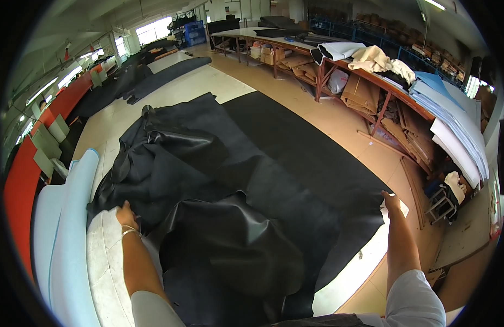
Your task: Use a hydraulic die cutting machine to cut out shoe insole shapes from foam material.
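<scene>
A large sheet of black leather [203,136] is spread over a white table [103,147], wrinkled and bunched on the left and smooth on the right. Part of it is folded over near me, with a glossy side [230,229] turned up. My left hand [127,216], a pale band at its wrist, is closed on the leather's left edge. Out at the right edge, my right hand [392,201] grips the sheet's border with its fingers bent. Both arms are spread wide, and the leather hides some of the fingertips.
Light blue rolled material [77,218] stands along the left side. More dark leather [167,73] lies farther up the table. Across the tan floor [295,103], a long bench [396,90] carries cream cloth [372,59] and stacked pale sheets [454,114], with cardboard [362,94] beneath.
</scene>
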### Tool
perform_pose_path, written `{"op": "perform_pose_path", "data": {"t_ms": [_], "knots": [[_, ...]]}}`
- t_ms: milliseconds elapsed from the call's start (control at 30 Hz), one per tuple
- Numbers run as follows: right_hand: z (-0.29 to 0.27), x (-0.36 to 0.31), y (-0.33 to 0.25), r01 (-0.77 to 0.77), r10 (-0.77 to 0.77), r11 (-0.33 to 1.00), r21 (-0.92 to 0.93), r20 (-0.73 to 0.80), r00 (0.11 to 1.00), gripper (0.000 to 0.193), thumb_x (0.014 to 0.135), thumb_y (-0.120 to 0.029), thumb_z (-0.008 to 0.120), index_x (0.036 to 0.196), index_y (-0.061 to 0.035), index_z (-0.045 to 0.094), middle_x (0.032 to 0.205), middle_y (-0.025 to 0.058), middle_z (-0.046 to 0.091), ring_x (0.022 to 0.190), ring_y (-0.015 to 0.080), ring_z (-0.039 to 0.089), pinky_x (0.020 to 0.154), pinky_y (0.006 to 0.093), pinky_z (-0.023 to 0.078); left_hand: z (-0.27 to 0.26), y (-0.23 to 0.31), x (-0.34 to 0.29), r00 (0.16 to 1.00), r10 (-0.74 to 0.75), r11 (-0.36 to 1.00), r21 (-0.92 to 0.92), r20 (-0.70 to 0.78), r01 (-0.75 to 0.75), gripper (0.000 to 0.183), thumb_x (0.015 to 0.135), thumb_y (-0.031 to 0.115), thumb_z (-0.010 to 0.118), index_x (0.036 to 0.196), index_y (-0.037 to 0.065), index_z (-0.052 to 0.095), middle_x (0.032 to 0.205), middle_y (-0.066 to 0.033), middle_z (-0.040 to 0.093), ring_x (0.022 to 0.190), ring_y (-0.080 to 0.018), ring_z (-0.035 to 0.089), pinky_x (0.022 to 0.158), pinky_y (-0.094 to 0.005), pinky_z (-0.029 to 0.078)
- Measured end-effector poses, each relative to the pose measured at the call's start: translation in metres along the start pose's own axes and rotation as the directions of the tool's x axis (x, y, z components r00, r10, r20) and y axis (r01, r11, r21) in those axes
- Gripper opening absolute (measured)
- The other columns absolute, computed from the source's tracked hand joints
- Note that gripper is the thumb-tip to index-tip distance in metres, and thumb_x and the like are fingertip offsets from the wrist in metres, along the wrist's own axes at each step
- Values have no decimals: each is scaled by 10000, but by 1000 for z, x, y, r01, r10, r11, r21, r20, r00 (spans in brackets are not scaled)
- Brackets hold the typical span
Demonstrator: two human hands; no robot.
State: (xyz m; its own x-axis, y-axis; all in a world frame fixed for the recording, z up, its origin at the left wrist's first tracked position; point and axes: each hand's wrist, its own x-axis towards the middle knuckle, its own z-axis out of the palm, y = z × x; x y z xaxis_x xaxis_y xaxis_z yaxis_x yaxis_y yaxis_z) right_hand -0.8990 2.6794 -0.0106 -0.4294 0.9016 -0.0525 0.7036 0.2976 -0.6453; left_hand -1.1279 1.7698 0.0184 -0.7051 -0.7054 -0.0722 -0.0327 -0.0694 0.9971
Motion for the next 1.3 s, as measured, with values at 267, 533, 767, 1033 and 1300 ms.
{"op": "perform_pose_path", "data": {"t_ms": [267,533,767,1033,1300], "knots": [[-26,39,-40,80,6,828,-554,151,989,980,759,-771,504,1296,49,519,1341,250,509,1282,375,464,1088,537,272,164,119,-255,588,527,477,359,614,-802,278,857,251,612,741,8,542,763,-227,568,750,-428,572,653,-471,456],[-29,156,4,258,-123,959,-120,643,756,722,915,-612,367,1351,-53,506,1359,181,521,1279,309,463,1096,392,302,292,31,-529,238,229,708,6,944,-706,166,952,205,467,890,55,505,792,-212,601,751,-416,609,648,-500,475],[-20,136,27,194,-98,981,-26,791,604,823,921,-674,319,1344,11,490,1335,162,542,1207,283,532,1066,412,355,261,73,-602,-356,65,900,-209,932,-383,430,951,175,545,1353,56,448,1136,-158,644,1085,-323,595,943,-392,464],[-24,239,168,96,-66,995,23,880,470,853,905,-700,310,1354,6,476,1339,159,537,1207,286,531,1064,420,359,-42,40,-361,968,250,675,723,-34,-149,566,841,414,683,1227,14,577,1188,-209,609,1125,-315,576,950,-395,460],[-11,161,148,-142,3,988,62,910,414,883,889,-726,300,1365,1,462,1344,157,533,1206,289,531,1062,428,363,-223,-33,-413,807,-6,72,805,-590,589,966,731,748,569,1228,-80,542,1322,-296,497,1259,-368,472,1052,-426,371]]}}
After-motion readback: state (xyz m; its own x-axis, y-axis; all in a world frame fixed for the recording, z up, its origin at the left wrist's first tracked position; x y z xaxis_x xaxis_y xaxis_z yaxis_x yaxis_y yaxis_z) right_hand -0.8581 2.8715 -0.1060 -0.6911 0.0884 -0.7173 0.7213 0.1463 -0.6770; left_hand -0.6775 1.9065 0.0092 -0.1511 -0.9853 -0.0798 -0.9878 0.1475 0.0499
